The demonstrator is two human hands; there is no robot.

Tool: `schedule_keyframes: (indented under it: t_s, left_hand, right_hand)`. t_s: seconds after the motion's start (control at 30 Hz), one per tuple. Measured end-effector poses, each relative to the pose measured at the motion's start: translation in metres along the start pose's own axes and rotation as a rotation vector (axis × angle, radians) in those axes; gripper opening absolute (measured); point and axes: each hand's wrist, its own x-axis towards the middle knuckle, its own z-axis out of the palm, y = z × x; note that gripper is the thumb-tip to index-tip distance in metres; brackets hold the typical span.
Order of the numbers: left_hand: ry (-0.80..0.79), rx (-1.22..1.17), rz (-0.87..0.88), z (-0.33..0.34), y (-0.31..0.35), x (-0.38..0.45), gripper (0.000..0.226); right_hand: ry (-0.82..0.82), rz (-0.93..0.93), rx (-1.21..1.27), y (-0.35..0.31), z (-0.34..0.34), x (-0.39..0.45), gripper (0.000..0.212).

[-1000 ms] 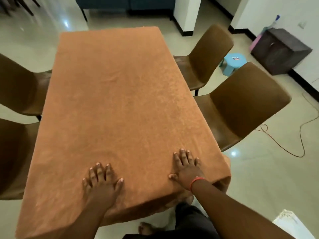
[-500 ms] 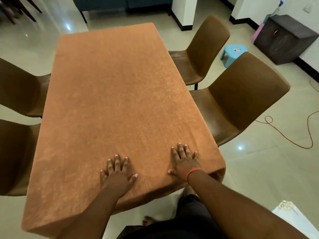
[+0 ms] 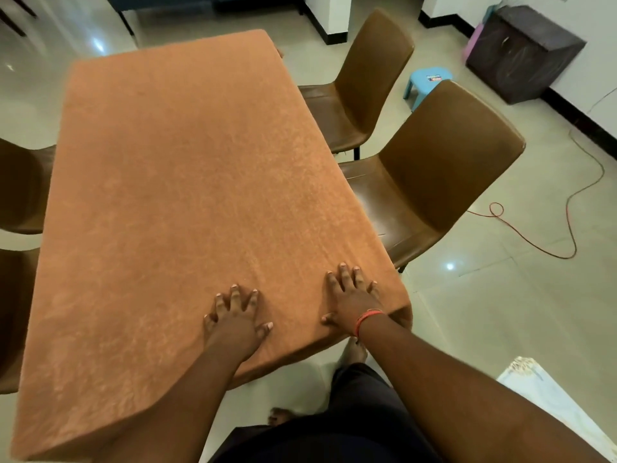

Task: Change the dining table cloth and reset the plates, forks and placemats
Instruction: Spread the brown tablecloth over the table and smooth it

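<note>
Floor (image 3: 500, 312): glossy pale tile, lamp glare reflected | brown chairs (image 3: 444, 162) set at both desk sides | blue stool (image 3: 429, 78) near dark box (image 3: 524, 51) by white wall (image 3: 594, 78) | orange cable (image 3: 567, 208) looped on floor

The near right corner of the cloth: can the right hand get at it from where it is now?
Probably yes. The right hand lies flat on the orange cloth right beside that corner, and nothing stands between them. The nearest brown chair is off to the side, apart from it.

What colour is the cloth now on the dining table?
Plain orange-brown cloth, no pattern, shown in the head view.
</note>
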Motion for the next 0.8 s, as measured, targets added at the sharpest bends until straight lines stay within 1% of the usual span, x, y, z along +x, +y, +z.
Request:
schedule_keyframes:
  t_s: [0.1,0.17,0.23,0.3,0.4,0.5,0.57,0.67,0.73,0.8]
  left_hand:
    - [-0.028,0.02,0.005,0.0,0.007,-0.003,0.089]
    - [-0.014,0.024,0.016,0.0,0.006,-0.003,0.089]
    - [0.045,0.017,0.051,-0.002,0.007,-0.001,0.087]
    - [0.065,0.0,0.067,-0.003,0.012,0.002,0.085]
    - [0.04,0.001,0.029,-0.003,0.034,0.004,0.086]
    - [0.092,-0.012,0.009,-0.009,0.052,0.01,0.085]
    - [0.12,-0.02,-0.005,-0.015,0.061,0.018,0.083]
    - [0.111,-0.014,-0.062,-0.024,0.079,0.039,0.08]
    - [0.097,-0.026,-0.127,-0.038,0.102,0.053,0.079]
    - [0.147,-0.06,-0.175,-0.054,0.132,0.06,0.082]
  right_hand:
    - [-0.001,0.007,0.009,0.006,0.004,-0.005,0.105]
    - [0.009,-0.006,0.013,0.008,0.003,-0.006,0.105]
    - [0.077,-0.016,0.039,0.014,0.003,-0.008,0.099]
    - [0.143,-0.019,0.025,0.025,0.004,-0.009,0.089]
    - [0.164,-0.017,-0.046,0.05,0.001,-0.002,0.081]
    - [0.237,-0.059,-0.089,0.066,-0.016,0.024,0.076]
    - [0.235,-0.088,-0.086,0.071,-0.036,0.046,0.076]
    - [0.209,-0.166,-0.107,0.077,-0.068,0.084,0.079]
    - [0.191,-0.242,-0.117,0.083,-0.09,0.108,0.08]
    - [0.157,-0.324,-0.121,0.092,-0.108,0.13,0.08]
